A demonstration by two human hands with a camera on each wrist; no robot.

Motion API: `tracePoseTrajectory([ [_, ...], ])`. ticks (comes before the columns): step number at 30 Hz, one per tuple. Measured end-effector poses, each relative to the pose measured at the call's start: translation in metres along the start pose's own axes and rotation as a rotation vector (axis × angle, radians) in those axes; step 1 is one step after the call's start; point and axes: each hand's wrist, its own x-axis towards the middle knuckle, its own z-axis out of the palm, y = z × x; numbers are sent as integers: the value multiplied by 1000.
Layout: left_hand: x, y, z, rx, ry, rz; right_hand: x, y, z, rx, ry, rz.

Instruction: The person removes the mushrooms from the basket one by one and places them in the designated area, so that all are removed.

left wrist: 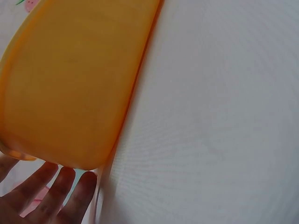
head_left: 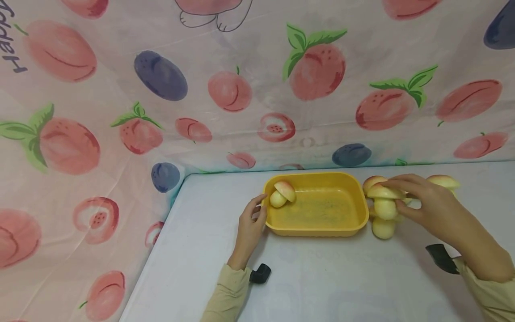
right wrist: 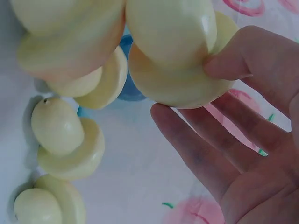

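A toy mushroom (head_left: 385, 209) with a pale yellow stem and a pinkish cap is pinched by my right hand (head_left: 432, 205), just right of the yellow tray (head_left: 315, 233). In the right wrist view, the thumb (right wrist: 229, 60) presses by the stem of this mushroom (right wrist: 170, 32) and the fingertips meet the cap. Below it in the head view, another mushroom (head_left: 383, 229) shows its rounded stem. My left hand (head_left: 250, 230) touches the tray's left end with its fingertips; the left wrist view shows those fingers extended against the tray wall (left wrist: 70, 93). One mushroom (head_left: 284, 191) lies at the tray's left end.
More mushrooms sit right of the tray, one (head_left: 443, 181) partly behind my right hand. The right wrist view shows several in a line, among them a mushroom (right wrist: 58, 126) on the white tabletop (head_left: 322, 277). A fruit-patterned cloth (head_left: 257, 58) hangs behind the table.
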Motion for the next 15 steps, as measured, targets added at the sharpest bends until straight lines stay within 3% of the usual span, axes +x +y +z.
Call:
tracePoseTrajectory([
  [8,2,-4,0,-3,-3,-4,-7,7,-5,-16,-10,63],
  [15,10,-38,6,-2,9,-5,-9,12,-9,-44,3,88],
])
